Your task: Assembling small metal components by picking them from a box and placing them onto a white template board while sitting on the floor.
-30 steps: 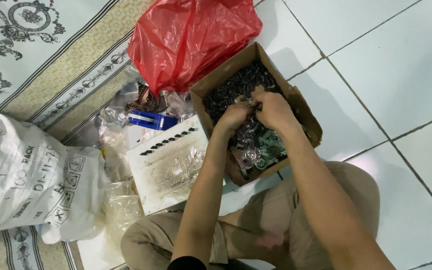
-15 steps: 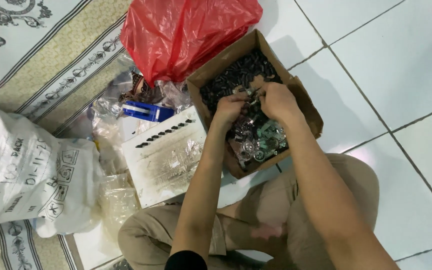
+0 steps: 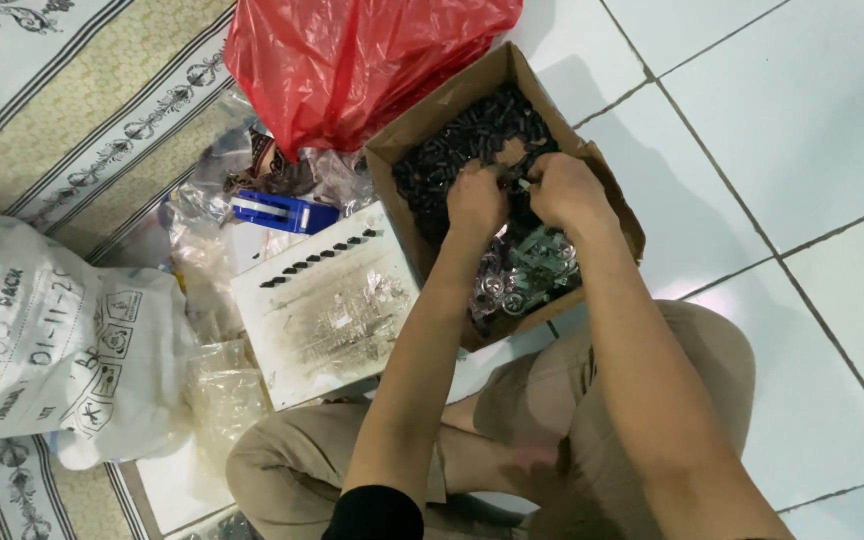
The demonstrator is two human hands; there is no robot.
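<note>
My left hand (image 3: 476,200) and right hand (image 3: 564,192) stayed together over the box (image 3: 422,140), as a moment before, fingers pinched on a small black part (image 3: 515,180) between them. Shiny pieces (image 3: 522,275) lay just below my wrists.

I note a red plastic bag (image 3: 352,60) lying crumpled beside a blue tape dispenser (image 3: 282,212). Just below sits a white perforated tray (image 3: 327,305). A white printed sack (image 3: 47,350) rests on the patterned rug (image 3: 72,110), against pale floor tiles (image 3: 802,130).
</note>
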